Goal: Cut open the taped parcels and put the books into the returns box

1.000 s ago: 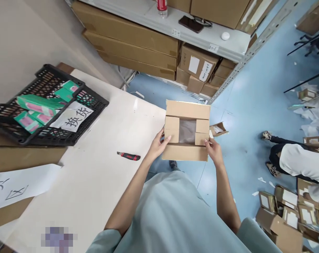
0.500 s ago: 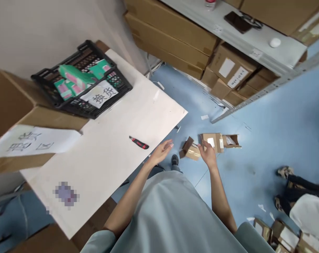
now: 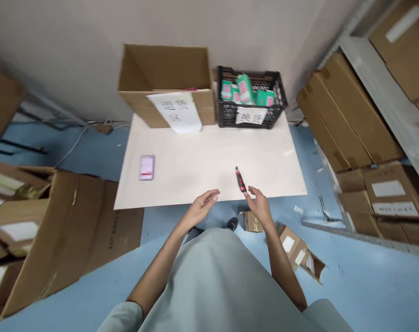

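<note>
My left hand (image 3: 203,206) hovers at the front edge of the white table (image 3: 191,157), fingers stretched out and holding nothing. My right hand (image 3: 259,203) is also over that edge, its thumb and fingers apart. Just beside its fingertips lies a red and black utility knife (image 3: 240,180); whether they touch is hard to tell. A blurred-out pinkish rectangular item (image 3: 147,168) rests on the left of the table. At the back stand an open cardboard box (image 3: 205,107) with a handwritten sheet and a black plastic crate (image 3: 226,114) holding several green and pink packets (image 3: 244,88).
To the left stands a large carton (image 3: 67,230) filled with smaller boxes. Opened small boxes (image 3: 293,244) lie on the blue floor (image 3: 237,258) to my right. A metal shelf (image 3: 375,60) with stacked cartons (image 3: 354,115) rises on the right. Behind the table is a wall.
My view has swung left, so the table now lies straight ahead. My right hand, earlier over the floor, is now at the table edge near the knife. Both hands stay empty.
</note>
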`<state>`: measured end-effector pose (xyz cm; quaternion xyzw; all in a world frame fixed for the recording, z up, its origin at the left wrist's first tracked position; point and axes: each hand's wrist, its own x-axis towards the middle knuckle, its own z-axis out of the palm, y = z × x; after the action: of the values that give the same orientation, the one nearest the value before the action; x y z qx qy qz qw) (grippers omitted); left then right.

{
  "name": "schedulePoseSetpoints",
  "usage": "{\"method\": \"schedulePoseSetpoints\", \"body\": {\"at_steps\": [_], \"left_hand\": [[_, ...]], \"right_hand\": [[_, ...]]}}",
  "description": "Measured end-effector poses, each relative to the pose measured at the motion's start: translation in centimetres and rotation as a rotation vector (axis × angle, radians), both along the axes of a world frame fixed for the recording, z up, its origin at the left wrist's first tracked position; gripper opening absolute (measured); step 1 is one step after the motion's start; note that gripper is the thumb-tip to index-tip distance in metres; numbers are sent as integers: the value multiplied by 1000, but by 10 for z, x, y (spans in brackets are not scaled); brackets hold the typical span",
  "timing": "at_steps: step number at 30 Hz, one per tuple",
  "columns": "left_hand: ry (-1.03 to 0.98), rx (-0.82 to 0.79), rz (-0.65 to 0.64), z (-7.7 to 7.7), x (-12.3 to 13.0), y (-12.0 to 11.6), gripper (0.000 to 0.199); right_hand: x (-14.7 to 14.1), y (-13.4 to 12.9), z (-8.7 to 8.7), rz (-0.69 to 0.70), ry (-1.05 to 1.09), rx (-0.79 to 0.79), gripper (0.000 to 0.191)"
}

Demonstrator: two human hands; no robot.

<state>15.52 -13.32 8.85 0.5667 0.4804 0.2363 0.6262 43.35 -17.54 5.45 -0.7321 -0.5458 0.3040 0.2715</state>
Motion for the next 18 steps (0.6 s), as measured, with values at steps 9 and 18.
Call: {"method": "schedulePoseSetpoints", "body": {"at_steps": [9, 18], "left_hand": [[-94, 1, 513, -4, -233, -44, 65], [-110, 29, 1034, -26, -401, -104, 69]], "right_hand": [[-269, 78, 11, 487, 45, 18, 56], [-483, 106, 11, 910, 61, -9, 57]]}}
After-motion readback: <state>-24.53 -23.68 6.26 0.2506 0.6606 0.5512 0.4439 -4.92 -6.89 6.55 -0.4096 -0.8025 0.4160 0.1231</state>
